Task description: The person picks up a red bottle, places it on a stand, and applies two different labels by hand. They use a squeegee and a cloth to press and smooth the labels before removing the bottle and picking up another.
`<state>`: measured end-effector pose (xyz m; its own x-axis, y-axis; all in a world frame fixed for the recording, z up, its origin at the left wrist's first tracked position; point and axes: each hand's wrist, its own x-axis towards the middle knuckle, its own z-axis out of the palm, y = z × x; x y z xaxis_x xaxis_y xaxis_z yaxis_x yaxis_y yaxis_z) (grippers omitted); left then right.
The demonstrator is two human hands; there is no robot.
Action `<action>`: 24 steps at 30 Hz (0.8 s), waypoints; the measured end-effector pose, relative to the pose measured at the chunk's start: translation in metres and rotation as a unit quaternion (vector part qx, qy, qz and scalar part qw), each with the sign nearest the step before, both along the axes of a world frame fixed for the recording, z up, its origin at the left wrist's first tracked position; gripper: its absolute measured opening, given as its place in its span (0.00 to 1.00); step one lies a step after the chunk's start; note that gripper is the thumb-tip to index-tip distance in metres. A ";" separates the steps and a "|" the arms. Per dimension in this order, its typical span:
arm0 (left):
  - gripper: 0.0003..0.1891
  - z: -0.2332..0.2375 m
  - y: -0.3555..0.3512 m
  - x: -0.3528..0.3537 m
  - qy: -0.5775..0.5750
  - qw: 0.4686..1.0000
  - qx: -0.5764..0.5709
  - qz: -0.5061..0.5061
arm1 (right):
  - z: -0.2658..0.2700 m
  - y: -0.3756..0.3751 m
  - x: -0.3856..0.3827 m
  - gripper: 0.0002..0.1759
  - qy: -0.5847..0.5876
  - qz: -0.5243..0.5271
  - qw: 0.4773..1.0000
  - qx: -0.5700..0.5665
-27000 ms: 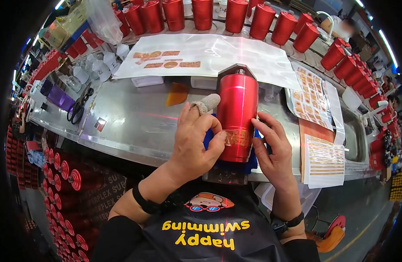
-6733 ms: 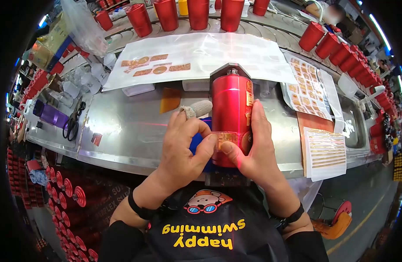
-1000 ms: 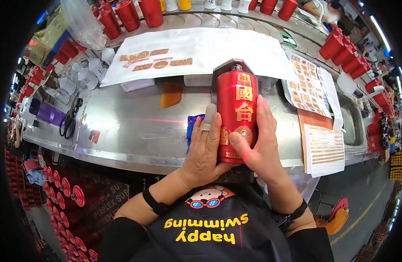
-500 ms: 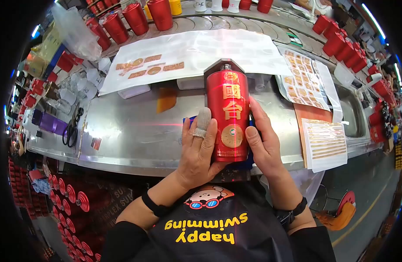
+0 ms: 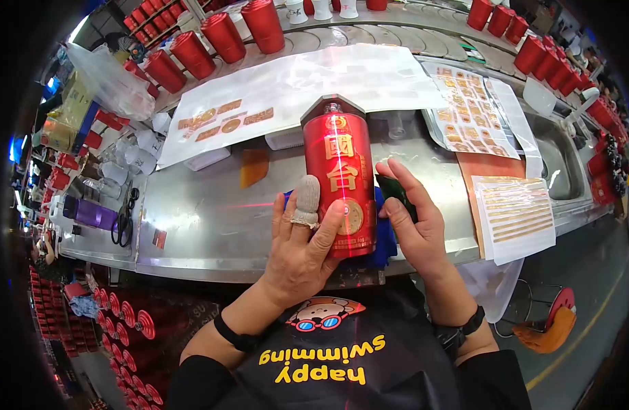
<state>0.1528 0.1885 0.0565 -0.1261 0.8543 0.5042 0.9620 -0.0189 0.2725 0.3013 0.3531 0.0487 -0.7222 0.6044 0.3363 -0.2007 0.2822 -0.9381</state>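
A red bottle [image 5: 320, 160] with large gold characters and a round gold emblem lies with its neck away from me, the neck end in a dark angular holder [image 5: 313, 109]. My left hand [image 5: 297, 249] grips its lower left side, thumb on the front; one finger wears a pale knitted finger cover [image 5: 307, 195]. Right of the bottle and apart from it, my right hand [image 5: 424, 236] pinches a dark green flat piece [image 5: 395, 191] between thumb and fingers. Blue cloth-like material [image 5: 385, 249] shows under the bottle's lower end.
White backing paper [image 5: 287, 82] with gold decals lies behind the bottle. Gold sticker sheets [image 5: 468, 113] and a striped gold sheet [image 5: 519, 215] lie at right, near a sink [image 5: 564, 164]. Scissors [image 5: 126, 219] and a purple bottle [image 5: 92, 213] lie left. Red containers [image 5: 222, 37] line the back.
My right hand has come away from the bottle's right side, and the dark green piece in it now shows. The bottle is turned slightly, its characters shifted left. The camera view has shifted a little.
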 end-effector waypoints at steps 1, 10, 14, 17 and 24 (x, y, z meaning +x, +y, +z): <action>0.42 0.002 0.000 0.000 0.003 1.000 -0.003 -0.001 | -0.001 0.001 0.000 0.28 0.002 0.002 1.000 0.003; 0.44 -0.009 -0.002 -0.006 -0.063 0.997 0.026 -0.028 | 0.003 -0.003 0.003 0.29 0.032 -0.006 0.993 -0.116; 0.47 -0.012 -0.002 -0.007 -0.087 0.995 0.033 -0.034 | 0.006 -0.004 0.004 0.29 0.046 -0.016 0.985 -0.164; 0.49 -0.008 0.000 -0.003 -0.050 0.998 0.038 -0.005 | 0.009 -0.003 0.005 0.25 0.052 -0.018 0.975 -0.214; 0.53 -0.006 0.002 -0.005 -0.004 1.000 0.015 0.006 | -0.003 0.005 0.010 0.15 0.071 -0.039 0.963 -0.258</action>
<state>0.1476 0.1902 0.0501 -0.1410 0.8368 0.5290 0.9598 -0.0155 0.2804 0.3114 0.3580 0.0453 -0.6366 0.7680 0.0698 -0.3349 -0.1937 -0.9221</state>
